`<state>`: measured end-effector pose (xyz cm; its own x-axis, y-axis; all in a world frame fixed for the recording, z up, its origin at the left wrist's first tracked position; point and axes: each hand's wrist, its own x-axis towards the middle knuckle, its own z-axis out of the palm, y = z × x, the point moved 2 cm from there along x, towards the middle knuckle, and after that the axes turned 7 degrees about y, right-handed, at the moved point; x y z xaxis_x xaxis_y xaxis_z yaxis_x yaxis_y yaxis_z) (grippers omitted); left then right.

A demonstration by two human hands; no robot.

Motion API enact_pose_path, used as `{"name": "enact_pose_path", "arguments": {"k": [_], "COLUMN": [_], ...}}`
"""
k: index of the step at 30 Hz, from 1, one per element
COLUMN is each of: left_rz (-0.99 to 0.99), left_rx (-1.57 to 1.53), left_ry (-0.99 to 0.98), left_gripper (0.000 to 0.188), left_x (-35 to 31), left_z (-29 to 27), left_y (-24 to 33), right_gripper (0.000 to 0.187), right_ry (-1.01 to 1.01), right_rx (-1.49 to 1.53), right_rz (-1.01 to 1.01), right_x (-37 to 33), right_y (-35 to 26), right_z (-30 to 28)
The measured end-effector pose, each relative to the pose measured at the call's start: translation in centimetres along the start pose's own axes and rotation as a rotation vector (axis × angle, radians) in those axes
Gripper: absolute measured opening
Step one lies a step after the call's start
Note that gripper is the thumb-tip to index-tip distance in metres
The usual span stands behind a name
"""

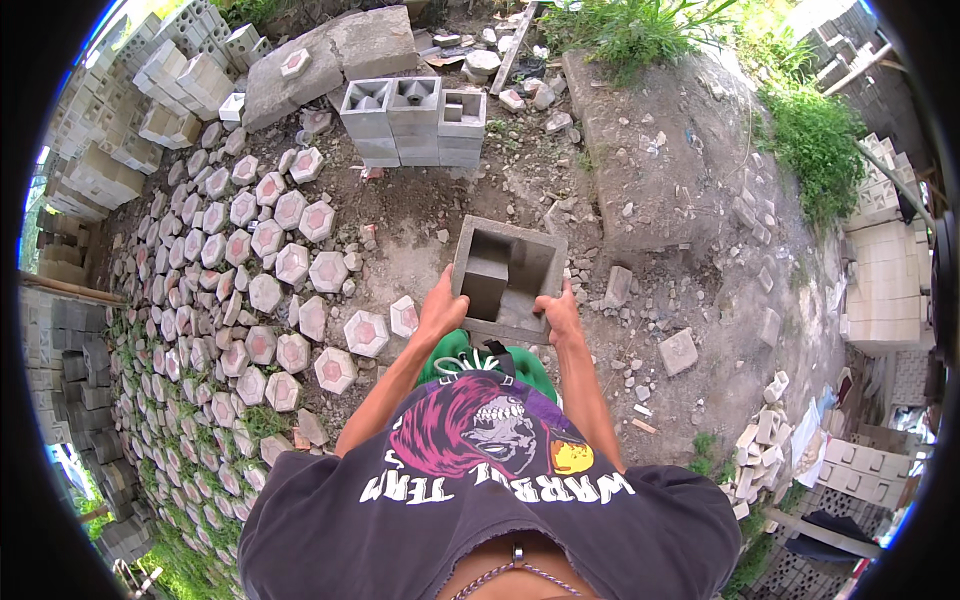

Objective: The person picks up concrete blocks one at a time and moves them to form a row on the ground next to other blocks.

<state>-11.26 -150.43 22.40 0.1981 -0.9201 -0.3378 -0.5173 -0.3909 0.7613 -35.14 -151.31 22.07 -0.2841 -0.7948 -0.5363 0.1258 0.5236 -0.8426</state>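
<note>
A grey hollow concrete block (508,275) with a square opening and an inner partition is held in front of my waist, above the dirt ground. My left hand (441,312) grips its near left corner. My right hand (560,313) grips its near right edge. Both forearms reach forward from under my dark printed shirt. A row of three similar hollow blocks (413,120), stacked in layers, stands farther ahead on the ground.
Many hexagonal pavers (260,270) with pink centres cover the ground to the left. Stacks of pale blocks (150,110) line the far left, more blocks (885,280) the right. Rubble and loose stones (678,350) lie around; a concrete slab (330,55) sits ahead.
</note>
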Motion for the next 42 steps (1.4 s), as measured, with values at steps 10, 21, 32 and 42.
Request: {"name": "enact_pose_path", "arguments": {"k": [10,21,32,42], "left_rz": [0.009,-0.061,-0.118,-0.207], "left_rx": [-0.039,-0.109,-0.086,-0.113], "left_ry": [0.011,0.074,0.104,0.015], "left_gripper": [0.074,0.076,0.079,0.08], "left_x": [13.5,32.1,44.5,57.4], "left_z": [-2.9,-2.8,-2.4,-3.0], "left_y": [3.8,9.4,15.1,16.7], "right_gripper": [0.087,0.079,0.086,0.085], "right_ry": [-0.015,-0.059,-0.083,-0.027], "right_rx": [-0.026,-0.072,-0.138,-0.124], "right_rz": [0.057,0.082,0.089,0.162], "right_x": [11.4,28.4,40.1,50.1], "right_y": [-6.5,-15.7,-24.1,-26.3], "right_z": [7.5,15.4,19.6,25.2]}}
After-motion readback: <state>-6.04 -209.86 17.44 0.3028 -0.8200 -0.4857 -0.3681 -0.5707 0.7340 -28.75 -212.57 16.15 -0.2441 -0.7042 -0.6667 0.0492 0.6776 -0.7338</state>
